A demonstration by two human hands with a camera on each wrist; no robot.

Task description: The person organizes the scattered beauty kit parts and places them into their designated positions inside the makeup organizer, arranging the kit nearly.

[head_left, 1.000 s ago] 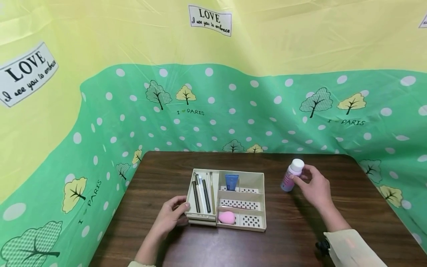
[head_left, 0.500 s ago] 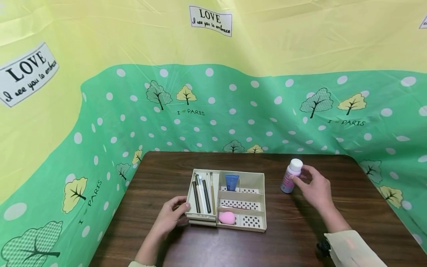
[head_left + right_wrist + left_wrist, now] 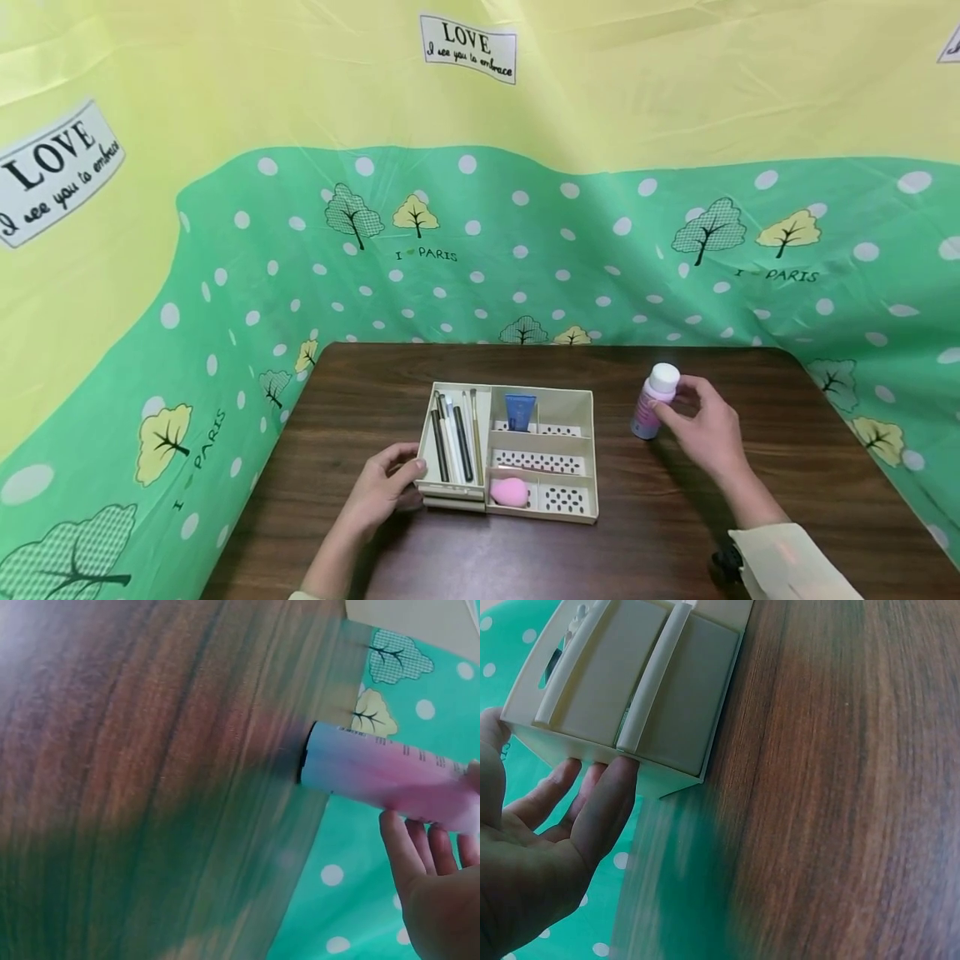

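In the head view, a cream organizer box (image 3: pixel 542 518) stands on the table. Its left section carries several makeup brushes and pens (image 3: pixel 459 437); the right side has a blue tube (image 3: pixel 520 412) and a pink makeup sponge (image 3: pixel 510 492). My left hand (image 3: pixel 385 483) holds the box's front left corner, thumb at the top and fingers along the side wall (image 3: pixel 555 759). To the right, my right hand (image 3: pixel 705 425) grips a pink and purple bottle (image 3: pixel 647 410) with a white cap, thumb in front. I cannot tell whether its base (image 3: pixel 306 757) touches the table.
A dark wood-grain table (image 3: pixel 600 558) lies under everything. Behind it and at the sides hangs a green and yellow printed cloth (image 3: pixel 517 275). Two drawer fronts (image 3: pixel 679 697) with bar handles show on the box in the left wrist view.
The bottle's cap has shifted slightly left, so the bottle leans less. My right hand still holds it, and the left hand stays at the box. The head view has shifted a little.
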